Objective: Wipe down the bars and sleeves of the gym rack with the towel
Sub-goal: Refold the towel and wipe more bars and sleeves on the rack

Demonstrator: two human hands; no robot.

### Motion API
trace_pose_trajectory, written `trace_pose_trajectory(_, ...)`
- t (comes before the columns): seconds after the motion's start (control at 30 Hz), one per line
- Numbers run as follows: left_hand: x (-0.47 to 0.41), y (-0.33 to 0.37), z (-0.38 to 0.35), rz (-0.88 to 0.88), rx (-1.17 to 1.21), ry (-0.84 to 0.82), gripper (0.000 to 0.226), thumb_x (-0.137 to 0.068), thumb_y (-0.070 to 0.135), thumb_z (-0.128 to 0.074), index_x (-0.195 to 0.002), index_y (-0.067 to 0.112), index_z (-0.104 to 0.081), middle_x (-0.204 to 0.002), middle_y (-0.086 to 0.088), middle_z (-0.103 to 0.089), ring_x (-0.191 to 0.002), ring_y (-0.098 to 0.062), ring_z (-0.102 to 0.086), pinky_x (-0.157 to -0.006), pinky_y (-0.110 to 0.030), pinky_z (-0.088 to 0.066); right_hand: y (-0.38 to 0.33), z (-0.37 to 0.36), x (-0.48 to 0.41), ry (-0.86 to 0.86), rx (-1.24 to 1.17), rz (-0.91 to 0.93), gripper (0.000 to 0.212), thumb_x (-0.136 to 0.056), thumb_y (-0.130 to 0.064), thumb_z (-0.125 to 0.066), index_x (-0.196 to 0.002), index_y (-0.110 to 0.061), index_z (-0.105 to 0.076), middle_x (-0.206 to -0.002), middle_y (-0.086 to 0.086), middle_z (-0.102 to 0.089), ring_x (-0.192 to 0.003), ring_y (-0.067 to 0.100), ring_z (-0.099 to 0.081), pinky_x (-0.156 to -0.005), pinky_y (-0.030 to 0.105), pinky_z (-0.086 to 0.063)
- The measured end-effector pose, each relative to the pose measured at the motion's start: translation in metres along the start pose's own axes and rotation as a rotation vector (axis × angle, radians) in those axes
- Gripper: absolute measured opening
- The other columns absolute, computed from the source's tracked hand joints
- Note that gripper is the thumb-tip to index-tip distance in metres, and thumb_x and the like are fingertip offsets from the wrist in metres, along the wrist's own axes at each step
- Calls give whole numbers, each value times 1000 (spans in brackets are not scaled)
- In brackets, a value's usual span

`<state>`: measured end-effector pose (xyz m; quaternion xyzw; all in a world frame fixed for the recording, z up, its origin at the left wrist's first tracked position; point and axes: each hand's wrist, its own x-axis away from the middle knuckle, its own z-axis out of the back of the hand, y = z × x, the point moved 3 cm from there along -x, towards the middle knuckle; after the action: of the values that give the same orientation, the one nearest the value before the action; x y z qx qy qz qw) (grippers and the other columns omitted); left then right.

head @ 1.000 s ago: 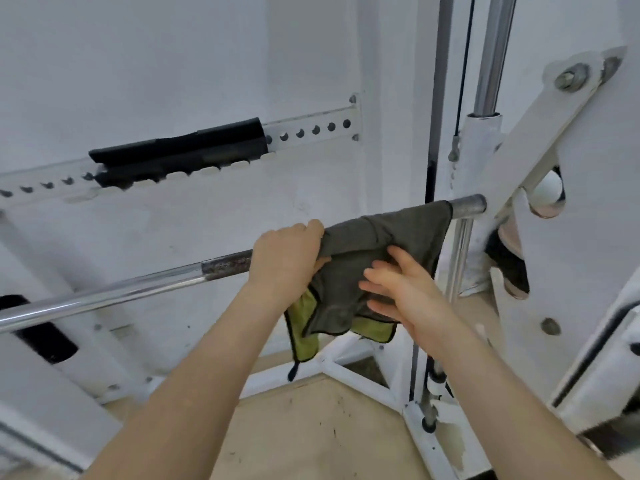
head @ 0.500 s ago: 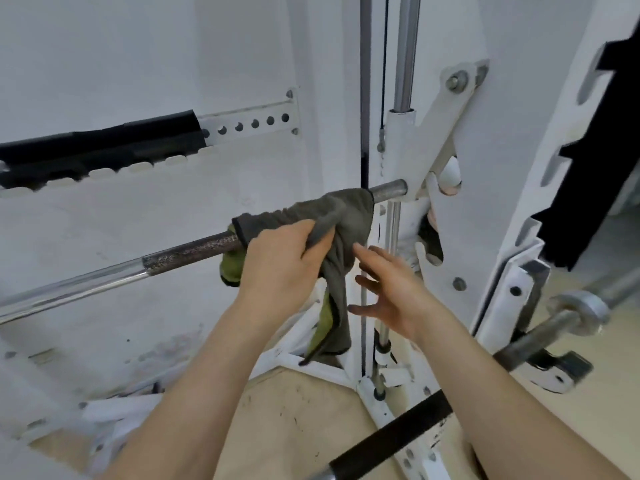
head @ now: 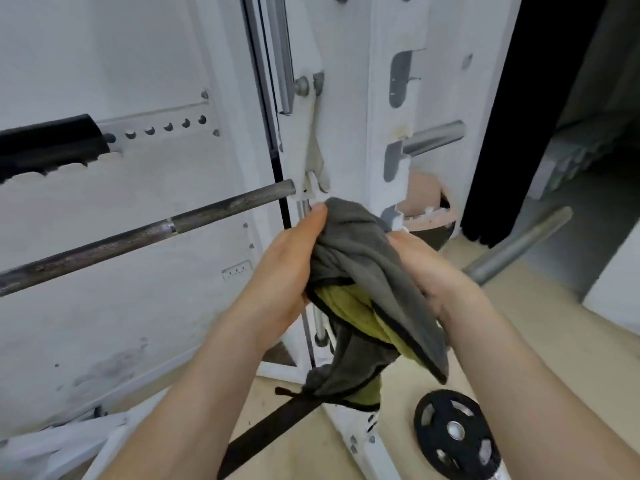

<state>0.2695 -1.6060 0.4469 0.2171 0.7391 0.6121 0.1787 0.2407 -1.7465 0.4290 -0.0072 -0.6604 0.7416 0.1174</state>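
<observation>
Towel point(head: 363, 258): grey with a yellow-green underside, bunched between both hands in front of the rack upright point(head: 349, 133). It touches no bar or sleeve. One end hangs toward the floor.

Left hand point(head: 287, 268): grips the towel's left side, thumb laid on top. Right hand point(head: 433, 271): holds the right side, fingers mostly hidden under the cloth.

Long bar point(head: 138, 237): runs from the left edge to the upright, dark and mottled near its right end. Cannot tell from the surface whether it has been wiped.

Short sleeve point(head: 433, 136) high on the upright, longer sleeve point(head: 519, 247) low at the right, black bar point(head: 270, 434) near the floor: no cloth on any of them. Weight plate point(head: 453, 427) lies on the floor by the rack's foot.

Judgement: wiping paused, towel being regathered. Task is partway at best, with both sleeves and the low bar likely still to do.
</observation>
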Motion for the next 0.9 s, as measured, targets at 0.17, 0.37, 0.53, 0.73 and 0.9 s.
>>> trace_pose_trajectory(0.17,-23,-14,-74,-82,-163,-5,25,-100,25,-48,-102,15,-72,-101,-6,-75,-97,-21,-70,-89,-36,-53,-16,110,15,263,240,211,26,-81,-42,-72,-70,-18,-71,-68,-2,-72,-73,16,-69,-63,28,-50)
trace_pose_trajectory(0.37,-44,-24,-147,-196,-420,1,40,-90,34,-64,-126,42,-48,-114,19,-63,-101,2,-64,-85,-21,-53,-40,215,-5,437,793,164,55,-65,-71,-67,-52,-18,-66,-61,1,-65,-71,22,-63,-59,31,-46)
trace_pose_trajectory(0.53,-38,-20,-173,-223,-1265,-100,102,-76,46,-74,-139,64,5,-126,17,-53,-105,-10,-58,-87,-30,-51,-85,255,-23,186,466,111,36,-73,-51,-76,-75,-16,-72,-66,-1,-72,-67,17,-68,-72,30,-55)
trace_pose_trajectory(0.73,-63,-23,-175,-428,-1108,72,34,-96,57,-33,-88,33,-56,-68,11,-57,-65,-7,-55,-61,-31,-43,-68,261,-56,42,-541,131,14,-87,-22,-68,-92,-8,-66,-75,7,-66,-69,20,-63,-69,28,-56)
trace_pose_trajectory(0.9,-94,-30,-194,-281,-697,218,44,-96,55,-35,-73,20,-47,-73,5,-48,-68,-14,-50,-60,-29,-34,-52,254,-63,-80,-436,381,77,-92,5,-55,-146,-44,-29,-133,9,-56,-118,15,-59,-98,34,-48)
